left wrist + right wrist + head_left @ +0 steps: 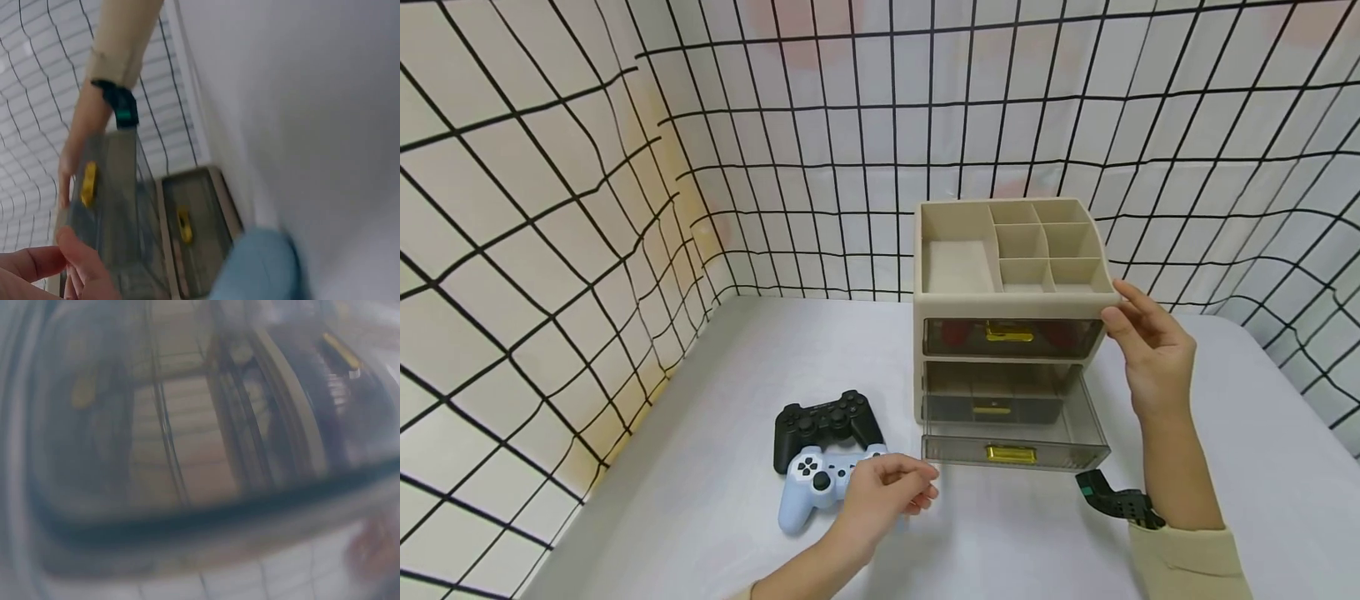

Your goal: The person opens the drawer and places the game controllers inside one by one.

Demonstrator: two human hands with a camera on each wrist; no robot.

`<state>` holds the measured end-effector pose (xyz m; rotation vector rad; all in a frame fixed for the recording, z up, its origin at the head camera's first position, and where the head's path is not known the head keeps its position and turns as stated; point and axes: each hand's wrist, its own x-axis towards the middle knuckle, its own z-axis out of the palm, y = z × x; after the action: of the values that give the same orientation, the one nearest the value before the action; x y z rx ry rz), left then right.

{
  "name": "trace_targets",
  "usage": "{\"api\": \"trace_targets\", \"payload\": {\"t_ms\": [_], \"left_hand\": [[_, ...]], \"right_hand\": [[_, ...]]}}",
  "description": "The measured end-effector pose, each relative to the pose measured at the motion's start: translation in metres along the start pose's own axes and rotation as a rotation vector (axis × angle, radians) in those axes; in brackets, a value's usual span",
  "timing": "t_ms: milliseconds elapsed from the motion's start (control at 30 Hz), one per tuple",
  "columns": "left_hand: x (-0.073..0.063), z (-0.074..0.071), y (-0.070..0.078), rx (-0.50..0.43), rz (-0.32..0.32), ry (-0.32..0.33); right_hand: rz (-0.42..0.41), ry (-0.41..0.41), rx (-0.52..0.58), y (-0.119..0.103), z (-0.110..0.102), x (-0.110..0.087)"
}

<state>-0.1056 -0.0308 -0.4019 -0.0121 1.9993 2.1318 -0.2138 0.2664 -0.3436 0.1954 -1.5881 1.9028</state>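
A beige desk organizer (pixel 1017 305) stands on the white table, its middle smoky clear drawer (pixel 1052 454) pulled out. My right hand (pixel 1157 358) grips the organizer's upper right front edge between thumb and fingers. My left hand (pixel 887 497) hovers by the drawer's front left corner, fingers loosely curled, nothing seen between them; in the left wrist view the thumb (pixel 81 253) is near an index finger. Partly behind that hand lies a light blue game controller (pixel 822 482), against a black game controller (pixel 827 423). The right wrist view is blurred and shows mostly clear drawer plastic.
Open compartments (pixel 1022 242) top the organizer. Its upper drawer (pixel 1011 337), with reddish things inside, and its lower drawer (pixel 992 408) are closed; both have gold handles. Black wire grid panels (pixel 820 108) surround the table (pixel 700 417). A black strapped device (pixel 1120 502) is on the right wrist.
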Motion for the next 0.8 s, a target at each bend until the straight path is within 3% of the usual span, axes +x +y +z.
{"api": "trace_targets", "payload": {"t_ms": [233,467,633,800], "left_hand": [[0.002,-0.043,0.011,0.012,0.063,0.196],[0.023,-0.083,0.02,0.031,0.063,0.38],[0.039,-0.115,0.019,0.132,0.065,0.446],[0.052,-0.146,0.012,0.225,0.021,0.473]], "right_hand": [[0.005,0.009,-0.005,-0.001,0.001,-0.001],[-0.007,0.006,0.042,-0.002,0.002,-0.001],[-0.012,-0.002,0.041,0.0,0.003,-0.001],[-0.012,-0.003,0.037,0.001,0.002,0.0]]}}
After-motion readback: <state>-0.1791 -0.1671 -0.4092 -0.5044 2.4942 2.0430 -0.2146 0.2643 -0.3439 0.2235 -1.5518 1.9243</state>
